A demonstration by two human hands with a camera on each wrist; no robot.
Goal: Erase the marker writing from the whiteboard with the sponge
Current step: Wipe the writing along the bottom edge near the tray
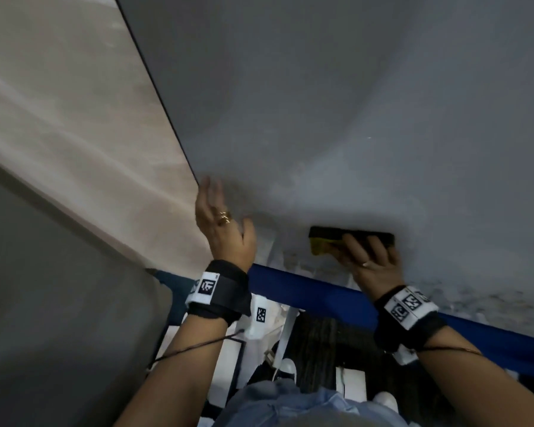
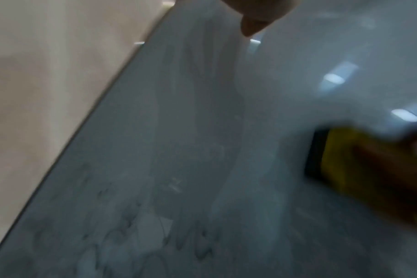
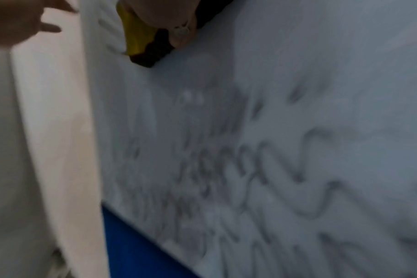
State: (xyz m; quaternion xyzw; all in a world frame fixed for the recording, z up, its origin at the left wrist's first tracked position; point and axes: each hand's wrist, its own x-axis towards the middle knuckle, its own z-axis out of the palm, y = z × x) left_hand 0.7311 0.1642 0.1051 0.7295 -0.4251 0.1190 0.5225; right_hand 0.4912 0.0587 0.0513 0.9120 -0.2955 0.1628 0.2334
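we see the sponge (image 1: pixel 349 240) pressed flat on the whiteboard (image 1: pixel 336 103), low on the board and a little above its bottom edge. it has a yellow body and a black layer, and the black layer lies against the board. our right hand (image 1: pixel 371 258) holds the sponge from behind — the fingers spread over its back and curl at its far edge, and the thumb is below near the yellow end. there is a ring on one finger of this hand. in the right wrist view the sponge (image 3: pixel 143 39) shows at the top with a fingertip on its black side, and under it the marker writing (image 3: pixel 238 178) remains as grey, blurred curls and strokes on the lower part of the board. in the left wrist view these marks are faint and smeared.

our left hand (image 1: pixel 224 224) is open, the fingers straight and together, the thumb apart. it holds nothing. its fingertips are at the left edge of the board — if they really touch the surface we cannot tell. it carries a gold ring. the hand is well apart from the sponge.

both wrists wear black bands with white tags. below the board runs a blue rail (image 1: pixel 321 294). left of the board is a beige wall (image 1: pixel 74 134).
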